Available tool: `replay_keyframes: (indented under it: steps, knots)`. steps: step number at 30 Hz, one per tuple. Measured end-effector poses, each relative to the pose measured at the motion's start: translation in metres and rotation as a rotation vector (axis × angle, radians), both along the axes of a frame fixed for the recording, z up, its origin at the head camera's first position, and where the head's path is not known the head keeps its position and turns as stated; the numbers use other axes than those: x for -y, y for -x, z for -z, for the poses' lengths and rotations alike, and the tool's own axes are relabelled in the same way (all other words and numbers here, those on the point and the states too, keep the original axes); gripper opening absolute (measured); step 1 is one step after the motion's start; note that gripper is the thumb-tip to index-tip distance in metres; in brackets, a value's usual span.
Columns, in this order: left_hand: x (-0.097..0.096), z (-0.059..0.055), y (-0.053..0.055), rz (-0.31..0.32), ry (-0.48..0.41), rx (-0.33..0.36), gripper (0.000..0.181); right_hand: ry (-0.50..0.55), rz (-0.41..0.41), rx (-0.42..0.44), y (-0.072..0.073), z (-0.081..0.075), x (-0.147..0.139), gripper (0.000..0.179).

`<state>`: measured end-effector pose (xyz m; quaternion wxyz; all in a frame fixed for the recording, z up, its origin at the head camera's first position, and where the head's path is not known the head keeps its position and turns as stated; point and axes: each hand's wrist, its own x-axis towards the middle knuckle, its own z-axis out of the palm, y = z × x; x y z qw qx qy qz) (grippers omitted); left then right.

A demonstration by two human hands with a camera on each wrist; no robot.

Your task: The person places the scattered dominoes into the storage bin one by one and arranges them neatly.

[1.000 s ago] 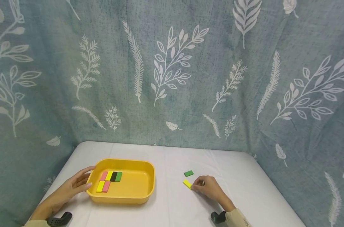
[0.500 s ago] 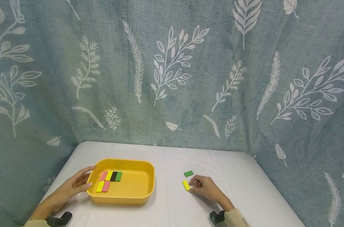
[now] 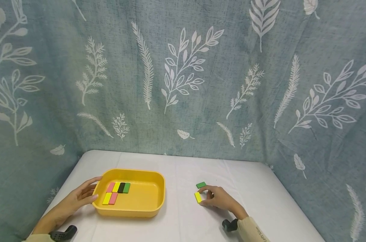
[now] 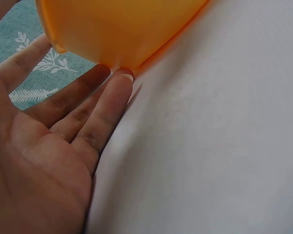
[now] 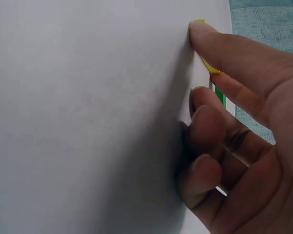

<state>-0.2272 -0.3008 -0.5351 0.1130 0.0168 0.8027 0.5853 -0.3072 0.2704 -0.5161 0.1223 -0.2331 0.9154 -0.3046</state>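
Observation:
My right hand (image 3: 220, 197) has its thumb and index finger at the two ends of a small yellow rectangular tile (image 3: 198, 197), pinching it at the tabletop. In the right wrist view, the thumb partly covers this yellow tile (image 5: 214, 69), while the other fingers curl beneath. Just beyond it lies a green tile (image 3: 200, 185), overlapped by the index finger. A yellow tray (image 3: 142, 213) stands to the left, and my left hand (image 3: 80, 195) touches its left end with extended fingers. The left wrist view has those fingertips against the wall of the tray (image 4: 117, 34).
Inside the tray, at its left, tiles lie in two rows: a pink (image 3: 110, 187), a yellow, a black (image 3: 121, 187) and a green one above a yellow and a pink one. White cloth (image 3: 183, 225) covers the table; patterned blue-green fabric (image 3: 183, 127) hangs behind and beside it.
The yellow tile has turned from slanting to more upright in the head view. My right index finger has reached to its far end. The left hand and tray have stayed put.

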Motion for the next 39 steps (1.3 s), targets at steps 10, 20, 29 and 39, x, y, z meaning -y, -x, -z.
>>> replay_keyframes:
  steps: [10, 20, 29, 39]
  knots:
    - [0.0011, 0.0014, 0.0008, 0.004, 0.011, -0.005, 0.089, 0.011, 0.018, -0.002, -0.0008, 0.0037, -0.0025, 0.045]
    - [-0.0015, -0.0016, 0.0003, -0.005, 0.007, 0.014, 0.09, 0.051, 0.028, -0.062, -0.0051, 0.0094, -0.0043, 0.043]
    - [-0.0006, 0.0003, -0.0005, -0.001, 0.008, 0.014, 0.09, 0.057, 0.046, -0.054, -0.0059, 0.0094, -0.0029, 0.044]
    - [-0.0011, 0.0001, -0.0002, -0.004, 0.008, 0.0, 0.09, 0.076, 0.021, -0.09, -0.0048, 0.0036, 0.0048, 0.044]
